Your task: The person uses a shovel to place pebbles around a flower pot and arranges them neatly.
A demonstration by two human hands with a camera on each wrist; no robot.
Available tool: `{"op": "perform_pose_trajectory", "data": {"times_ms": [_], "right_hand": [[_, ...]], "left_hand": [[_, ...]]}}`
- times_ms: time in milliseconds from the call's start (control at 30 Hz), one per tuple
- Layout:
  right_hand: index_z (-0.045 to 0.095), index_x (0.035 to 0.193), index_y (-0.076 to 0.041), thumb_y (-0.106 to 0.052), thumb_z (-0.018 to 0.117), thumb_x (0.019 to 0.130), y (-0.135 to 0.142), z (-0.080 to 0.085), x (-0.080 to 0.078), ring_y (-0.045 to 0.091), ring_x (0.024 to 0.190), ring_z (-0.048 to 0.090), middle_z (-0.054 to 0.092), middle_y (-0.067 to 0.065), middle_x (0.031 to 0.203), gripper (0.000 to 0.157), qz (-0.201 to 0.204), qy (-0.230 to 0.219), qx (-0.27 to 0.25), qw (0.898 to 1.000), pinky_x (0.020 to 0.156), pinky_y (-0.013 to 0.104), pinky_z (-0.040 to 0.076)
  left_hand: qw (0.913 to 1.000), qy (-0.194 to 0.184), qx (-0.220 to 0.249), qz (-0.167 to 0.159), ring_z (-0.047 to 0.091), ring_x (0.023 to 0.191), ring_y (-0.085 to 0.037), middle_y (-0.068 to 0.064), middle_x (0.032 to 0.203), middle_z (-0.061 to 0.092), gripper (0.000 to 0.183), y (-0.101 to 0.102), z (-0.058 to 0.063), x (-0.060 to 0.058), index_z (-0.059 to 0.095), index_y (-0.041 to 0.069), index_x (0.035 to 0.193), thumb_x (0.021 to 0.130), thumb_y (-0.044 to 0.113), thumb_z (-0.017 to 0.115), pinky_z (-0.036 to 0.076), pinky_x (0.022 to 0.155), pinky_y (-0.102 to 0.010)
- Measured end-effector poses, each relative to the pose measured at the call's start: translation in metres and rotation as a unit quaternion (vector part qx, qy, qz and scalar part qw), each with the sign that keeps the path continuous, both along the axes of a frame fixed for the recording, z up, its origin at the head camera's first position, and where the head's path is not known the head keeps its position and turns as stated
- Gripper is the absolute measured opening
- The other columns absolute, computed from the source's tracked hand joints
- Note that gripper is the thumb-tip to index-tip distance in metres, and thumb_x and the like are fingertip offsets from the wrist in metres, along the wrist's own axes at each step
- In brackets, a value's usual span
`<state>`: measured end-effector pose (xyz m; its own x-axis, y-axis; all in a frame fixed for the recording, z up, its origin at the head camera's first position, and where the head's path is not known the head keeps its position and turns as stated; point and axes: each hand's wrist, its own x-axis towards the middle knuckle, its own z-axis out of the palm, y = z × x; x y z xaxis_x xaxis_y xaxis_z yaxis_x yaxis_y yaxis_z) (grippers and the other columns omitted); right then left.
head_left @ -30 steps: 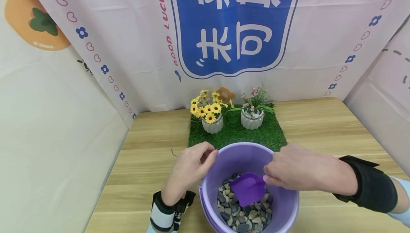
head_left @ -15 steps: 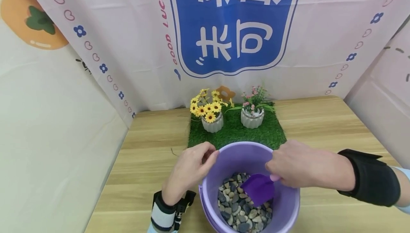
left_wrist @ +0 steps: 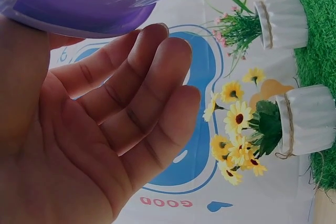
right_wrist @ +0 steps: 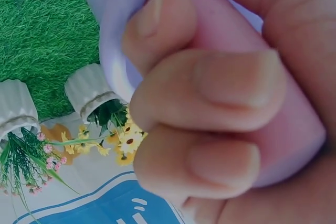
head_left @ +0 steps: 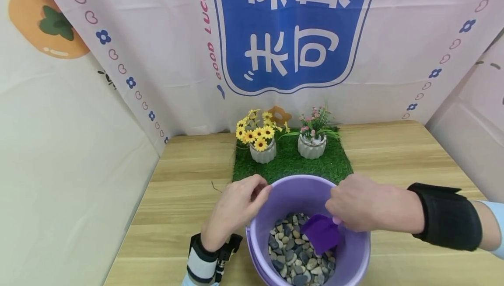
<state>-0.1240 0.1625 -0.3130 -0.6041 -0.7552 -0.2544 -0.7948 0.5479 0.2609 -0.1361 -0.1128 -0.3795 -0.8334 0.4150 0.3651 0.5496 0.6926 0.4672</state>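
In the head view, a lilac bucket [head_left: 356, 259] stands at the front of the table with grey, black and tan pebbles [head_left: 291, 255] at its bottom. My right hand [head_left: 356, 203], above the bucket's right rim, grips a small shovel by its pink handle [right_wrist: 236, 24]. The shovel's dark purple blade [head_left: 322, 233] hangs inside the bucket over the pebbles at the right. My left hand [head_left: 236, 209] is at the left rim, its fingers loosely bent. In the left wrist view, those fingers [left_wrist: 173, 69] lie relaxed just outside the bucket wall, holding nothing.
Behind the bucket, a green turf mat [head_left: 287, 168] bears two white pots, one with yellow flowers [head_left: 257, 134] and one with pink flowers [head_left: 313, 124]. The wooden table [head_left: 177, 216] extends to both sides. A printed cloth [head_left: 181, 58] hangs at the back.
My right hand has drawn the shovel blade from the bucket's middle towards its right wall. The left hand stays at the left rim.
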Motion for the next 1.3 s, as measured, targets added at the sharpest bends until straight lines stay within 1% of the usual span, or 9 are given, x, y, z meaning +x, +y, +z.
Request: {"op": "perform_pose_trajectory", "data": {"times_ms": [167, 400, 533, 700, 833, 1000, 1067, 1200, 1300], "right_hand": [[0.061, 0.067, -0.021, -0.039, 0.072, 0.085, -0.001, 0.001, 0.002, 0.009, 0.05, 0.043, 0.052, -0.007, 0.059, 0.028, 0.005, -0.003, -0.004, 1.0, 0.045, 0.025, 0.038], [0.054, 0.062, -0.024, -0.034, 0.072, 0.086, -0.006, 0.002, 0.004, 0.007, 0.048, 0.04, 0.048, -0.009, 0.057, 0.032, 0.035, -0.007, -0.017, 0.999, 0.042, 0.023, 0.034], [0.053, 0.062, -0.023, -0.031, 0.073, 0.085, -0.008, 0.001, 0.003, 0.006, 0.047, 0.039, 0.048, -0.009, 0.056, 0.031, 0.059, -0.002, -0.014, 0.998, 0.043, 0.021, 0.034], [0.054, 0.061, -0.024, -0.027, 0.075, 0.081, -0.009, -0.001, 0.002, 0.006, 0.045, 0.036, 0.047, -0.009, 0.054, 0.029, 0.094, 0.026, -0.014, 0.995, 0.042, 0.022, 0.031], [0.052, 0.06, -0.024, -0.021, 0.076, 0.076, -0.013, -0.003, 0.002, 0.007, 0.045, 0.034, 0.045, -0.009, 0.053, 0.029, 0.111, 0.051, -0.016, 0.992, 0.042, 0.023, 0.027], [0.048, 0.058, -0.024, -0.019, 0.074, 0.076, -0.018, -0.005, 0.0, 0.009, 0.045, 0.031, 0.041, -0.008, 0.053, 0.032, 0.108, 0.063, -0.002, 0.992, 0.041, 0.025, 0.024], [0.048, 0.057, -0.023, -0.02, 0.074, 0.076, -0.02, -0.006, 0.0, 0.009, 0.045, 0.03, 0.041, -0.008, 0.052, 0.033, 0.112, 0.079, 0.008, 0.991, 0.041, 0.025, 0.023], [0.049, 0.055, -0.023, -0.024, 0.074, 0.075, -0.024, -0.008, -0.001, 0.009, 0.044, 0.03, 0.041, -0.008, 0.05, 0.033, 0.123, 0.133, 0.021, 0.983, 0.04, 0.026, 0.021], [0.051, 0.054, -0.023, -0.026, 0.075, 0.076, -0.027, -0.01, 0.0, 0.009, 0.044, 0.031, 0.042, -0.007, 0.05, 0.033, 0.119, 0.158, 0.032, 0.98, 0.04, 0.026, 0.022]], "left_hand": [[1.0, 0.003, 0.003, -0.001, 0.052, 0.064, 0.002, 0.012, 0.078, 0.06, 0.011, 0.001, 0.0, 0.0, 0.067, 0.018, 0.095, 0.098, 0.025, 0.059, 0.045, 0.058, -0.014], [1.0, 0.006, -0.001, 0.001, 0.052, 0.063, 0.002, 0.011, 0.078, 0.06, 0.011, 0.001, 0.0, 0.0, 0.067, 0.018, 0.094, 0.098, 0.025, 0.059, 0.045, 0.057, -0.014], [1.0, 0.004, -0.004, 0.003, 0.053, 0.064, 0.002, 0.012, 0.078, 0.06, 0.011, 0.002, 0.0, 0.001, 0.067, 0.018, 0.094, 0.098, 0.026, 0.059, 0.045, 0.057, -0.014], [0.9999, 0.001, -0.011, 0.007, 0.053, 0.064, 0.002, 0.012, 0.079, 0.061, 0.013, 0.002, 0.0, 0.0, 0.067, 0.018, 0.095, 0.098, 0.028, 0.058, 0.045, 0.058, -0.014], [0.9999, 0.005, -0.013, 0.008, 0.054, 0.064, 0.002, 0.011, 0.079, 0.063, 0.012, 0.002, 0.0, 0.001, 0.067, 0.017, 0.096, 0.097, 0.026, 0.06, 0.045, 0.058, -0.014], [0.9997, 0.012, -0.017, 0.009, 0.058, 0.065, -0.001, 0.009, 0.081, 0.065, 0.01, 0.002, 0.0, 0.001, 0.068, 0.015, 0.097, 0.095, 0.023, 0.062, 0.047, 0.059, -0.015], [0.9997, 0.013, -0.019, 0.01, 0.059, 0.065, -0.001, 0.008, 0.081, 0.066, 0.01, 0.002, 0.0, 0.0, 0.068, 0.015, 0.097, 0.095, 0.023, 0.062, 0.047, 0.059, -0.015], [0.9997, 0.009, -0.02, 0.012, 0.061, 0.066, -0.002, 0.008, 0.083, 0.068, 0.011, 0.002, 0.0, 0.0, 0.068, 0.015, 0.098, 0.096, 0.023, 0.061, 0.048, 0.06, -0.015], [0.9997, 0.004, -0.021, 0.013, 0.061, 0.067, -0.002, 0.008, 0.083, 0.068, 0.011, 0.002, 0.0, 0.001, 0.068, 0.015, 0.099, 0.096, 0.023, 0.06, 0.048, 0.06, -0.015]]}}
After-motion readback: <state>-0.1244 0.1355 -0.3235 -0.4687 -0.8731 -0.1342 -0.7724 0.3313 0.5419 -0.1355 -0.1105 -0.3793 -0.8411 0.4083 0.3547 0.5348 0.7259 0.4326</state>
